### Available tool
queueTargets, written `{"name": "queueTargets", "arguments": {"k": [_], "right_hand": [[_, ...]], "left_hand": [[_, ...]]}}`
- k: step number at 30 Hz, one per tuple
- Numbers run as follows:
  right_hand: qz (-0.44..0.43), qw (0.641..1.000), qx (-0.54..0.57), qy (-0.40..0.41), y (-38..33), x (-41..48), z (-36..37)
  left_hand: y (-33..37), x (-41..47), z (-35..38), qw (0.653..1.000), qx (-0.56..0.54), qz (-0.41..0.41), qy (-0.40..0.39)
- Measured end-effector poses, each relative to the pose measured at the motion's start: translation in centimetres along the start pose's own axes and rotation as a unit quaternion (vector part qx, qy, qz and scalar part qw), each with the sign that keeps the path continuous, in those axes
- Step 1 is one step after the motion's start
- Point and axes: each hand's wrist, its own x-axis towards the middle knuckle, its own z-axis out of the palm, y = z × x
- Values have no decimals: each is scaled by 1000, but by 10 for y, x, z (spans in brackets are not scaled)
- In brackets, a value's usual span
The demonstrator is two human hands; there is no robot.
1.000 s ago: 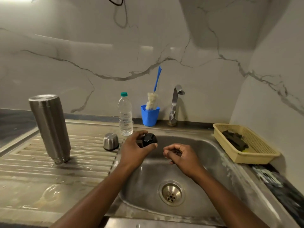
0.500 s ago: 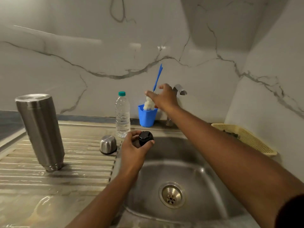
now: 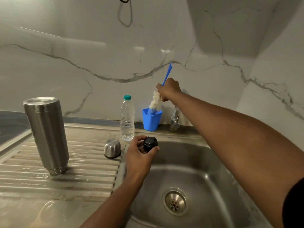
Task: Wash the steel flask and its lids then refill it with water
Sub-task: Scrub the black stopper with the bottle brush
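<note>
The steel flask (image 3: 46,134) stands upside down on the ribbed drainboard at the left. Its steel cup lid (image 3: 112,148) rests mouth down near the sink's left rim. My left hand (image 3: 139,156) holds the black inner lid (image 3: 150,143) over the sink's back left corner. My right hand (image 3: 168,89) is stretched to the back wall and grips the blue handle of a bottle brush (image 3: 155,102), whose white bristle head is partly lifted out of a blue cup (image 3: 151,120).
A clear plastic water bottle (image 3: 127,119) with a green cap stands between the cup lid and the blue cup. The tap (image 3: 175,118) sits behind my right forearm. The steel sink (image 3: 194,163) has a round drain (image 3: 175,201). The drainboard (image 3: 85,171) is wet.
My right hand went from above the sink to the back wall, took hold of the brush and is lifting it out of the blue cup. My left hand kept the black lid.
</note>
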Motion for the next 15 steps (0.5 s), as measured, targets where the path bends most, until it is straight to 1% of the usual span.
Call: {"name": "queueTargets", "arguments": {"k": [2,7,15], "right_hand": [[-12,1000,15,10,-5,3,-9],[-29,999,10,33,-11,3,-30],[-65,993,53,85,-6,-9,-47]], "left_hand": [[0,0,1,1000,2,-1,2],[0,-1,1,1000,1,-7,-1],[1,0,0,1000,1,-11,4]]}}
